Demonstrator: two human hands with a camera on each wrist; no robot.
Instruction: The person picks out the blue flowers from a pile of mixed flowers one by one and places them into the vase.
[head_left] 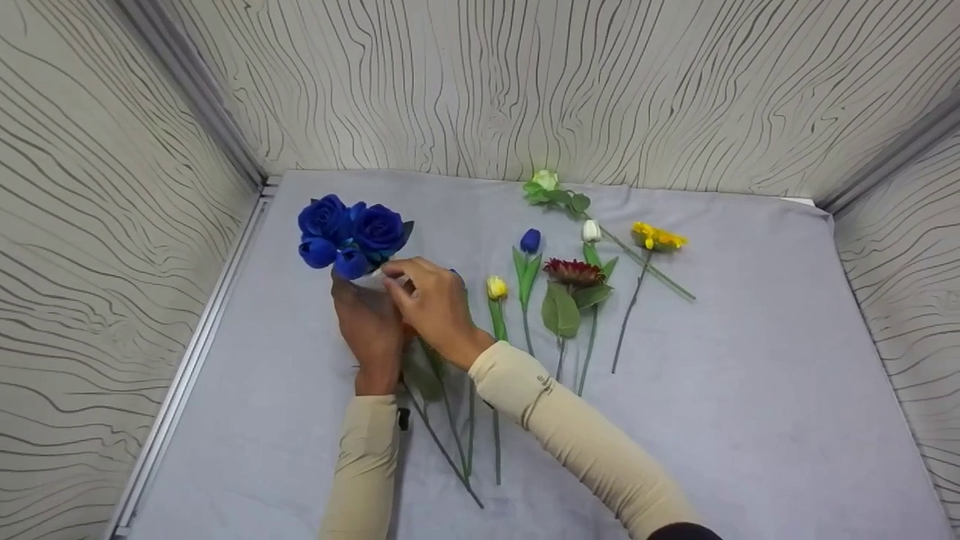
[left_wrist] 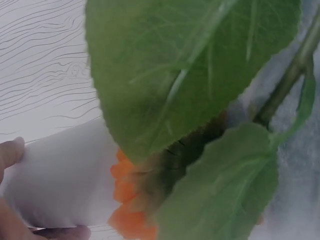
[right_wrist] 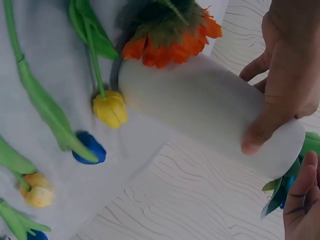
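My left hand point(head_left: 367, 322) grips a white cylindrical vase point(right_wrist: 200, 110) near its mouth, the thumb lying along its side. Blue roses point(head_left: 377, 227) and rounder blue blooms point(head_left: 318, 253) rise in a bunch from the vase. My right hand point(head_left: 439, 307) is at the vase mouth, thumb and forefinger bent close under the bunch. By its fingertips in the right wrist view are green leaves point(right_wrist: 272, 185); whether they pinch a stem I cannot tell. An orange flower point(right_wrist: 170, 47) lies by the vase's base, its large leaf point(left_wrist: 185, 65) filling much of the left wrist view.
Flowers lie on the grey cloth point(head_left: 750, 420): a yellow tulip point(head_left: 496, 288), a blue tulip point(head_left: 530, 241), a white tulip point(head_left: 592, 231), a dark red flower point(head_left: 574, 272), a yellow flower point(head_left: 658, 237) and a pale green rose point(head_left: 545, 180). Patterned walls point(head_left: 495, 90) enclose the table.
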